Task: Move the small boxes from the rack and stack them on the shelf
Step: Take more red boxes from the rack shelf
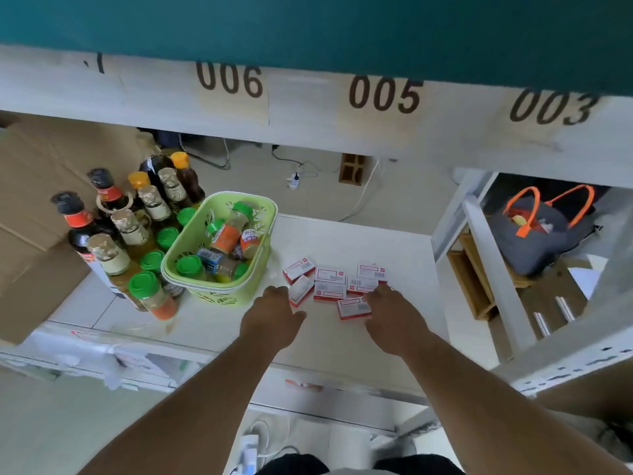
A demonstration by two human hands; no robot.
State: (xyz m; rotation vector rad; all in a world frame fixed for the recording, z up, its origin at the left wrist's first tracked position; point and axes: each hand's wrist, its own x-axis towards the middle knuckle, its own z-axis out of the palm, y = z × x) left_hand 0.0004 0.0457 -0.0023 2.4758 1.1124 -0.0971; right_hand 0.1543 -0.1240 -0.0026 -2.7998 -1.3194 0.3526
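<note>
Lying scattered near the middle of the white shelf board (359, 241), seven small white-and-red cardboard boxes (330, 286) sit between two reaching hands. The left hand (274, 317) touches the leftmost box, fingers curled downward; the right hand (390, 313) rests by the nearest box; whether either grips one cannot be told. A light-green plastic basket (219, 293) of green-capped spice jars stands just left, dark sauce bottles (102, 214) beyond it.

White-red boxes (330, 285); green basket (219, 245).
</note>
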